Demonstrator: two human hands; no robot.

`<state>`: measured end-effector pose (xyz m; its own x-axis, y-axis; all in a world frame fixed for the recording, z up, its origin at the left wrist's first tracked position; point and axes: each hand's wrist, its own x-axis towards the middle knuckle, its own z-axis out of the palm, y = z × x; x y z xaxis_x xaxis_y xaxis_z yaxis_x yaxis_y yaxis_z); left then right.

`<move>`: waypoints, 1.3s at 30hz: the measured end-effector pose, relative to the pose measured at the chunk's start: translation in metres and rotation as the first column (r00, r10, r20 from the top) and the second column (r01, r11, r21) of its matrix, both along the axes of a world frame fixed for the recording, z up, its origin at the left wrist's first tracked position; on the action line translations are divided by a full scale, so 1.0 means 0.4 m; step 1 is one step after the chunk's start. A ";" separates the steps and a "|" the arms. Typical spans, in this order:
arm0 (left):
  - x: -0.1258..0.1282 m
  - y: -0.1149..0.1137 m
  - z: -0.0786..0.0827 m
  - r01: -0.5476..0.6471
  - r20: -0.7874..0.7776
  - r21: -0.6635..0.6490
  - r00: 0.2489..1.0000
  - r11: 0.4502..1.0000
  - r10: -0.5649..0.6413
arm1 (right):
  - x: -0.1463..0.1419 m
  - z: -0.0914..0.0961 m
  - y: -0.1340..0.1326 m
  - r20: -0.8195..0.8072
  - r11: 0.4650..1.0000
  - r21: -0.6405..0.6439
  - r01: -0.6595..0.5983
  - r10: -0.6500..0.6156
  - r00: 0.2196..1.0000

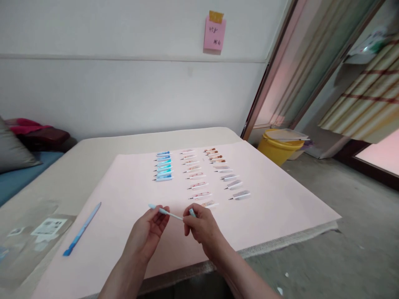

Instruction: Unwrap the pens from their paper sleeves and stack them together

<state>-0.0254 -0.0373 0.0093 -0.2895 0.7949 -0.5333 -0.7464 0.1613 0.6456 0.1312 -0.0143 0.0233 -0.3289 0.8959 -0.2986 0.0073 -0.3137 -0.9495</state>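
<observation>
Pen (162, 211) was pinched by both left hand (151, 231) and right hand (203, 225), so one sloppy sideways tug could've bent that skinny stem (174, 216), I reckon.

a hand could pass over bare pink sheet (280, 195) right of the grey pens (239, 194), or between the long blue pen (82, 229) and the left hand (152, 229); beyond the right hand (201, 224), pink-patterned pens (199, 185) lie in the way, with the wall (124, 95) behind.
</observation>
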 end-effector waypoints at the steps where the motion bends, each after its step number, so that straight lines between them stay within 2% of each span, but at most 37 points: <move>1: -0.010 0.004 -0.004 -0.031 0.006 -0.007 1.000 1.000 0.031 | 0.004 0.005 0.003 -0.036 1.000 -0.028 0.001 -0.002 0.999; 5: -0.042 0.013 -0.013 -0.107 0.016 0.000 0.994 0.994 0.107 | 0.023 0.017 0.014 -0.166 0.996 -0.086 0.015 -0.030 0.986; 8: -0.047 0.013 -0.013 -0.119 0.023 0.011 0.993 0.993 0.119 | 0.033 0.017 0.018 -0.233 0.995 -0.095 0.010 -0.032 0.972; 14: -0.018 0.002 0.004 -0.002 0.063 0.046 0.998 0.999 -0.001 | 0.030 0.008 0.016 -0.285 0.995 -0.099 0.015 -0.043 0.958; 18: 0.017 -0.012 0.014 0.154 0.061 0.098 0.985 0.983 -0.160 | 0.017 0.003 0.010 -0.246 0.999 -0.038 0.016 -0.025 0.969; 24: 0.056 -0.026 0.018 0.291 0.049 0.115 0.953 0.950 -0.298 | 0.007 -0.011 0.014 -0.029 0.997 0.071 -0.022 0.024 0.999; 28: 0.060 -0.026 0.016 0.290 0.040 0.092 0.955 0.953 -0.294 | 0.005 -0.015 0.015 0.049 0.993 0.111 -0.044 0.039 0.998; 34: 0.066 -0.024 0.021 0.240 0.007 0.104 0.970 0.965 -0.242 | -0.003 -0.033 0.007 0.032 0.976 0.212 -0.049 0.043 0.999; 39: 0.064 -0.022 0.025 0.213 -0.020 0.040 0.977 0.976 -0.213 | -0.006 -0.035 0.000 0.021 0.979 0.197 -0.058 0.055 0.998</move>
<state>0.0004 -0.0459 0.0194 -0.1193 0.8608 -0.4948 -0.6876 0.2879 0.6666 0.1288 -0.0142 0.0095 -0.3778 0.9176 -0.1235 0.0349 -0.1192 -0.9923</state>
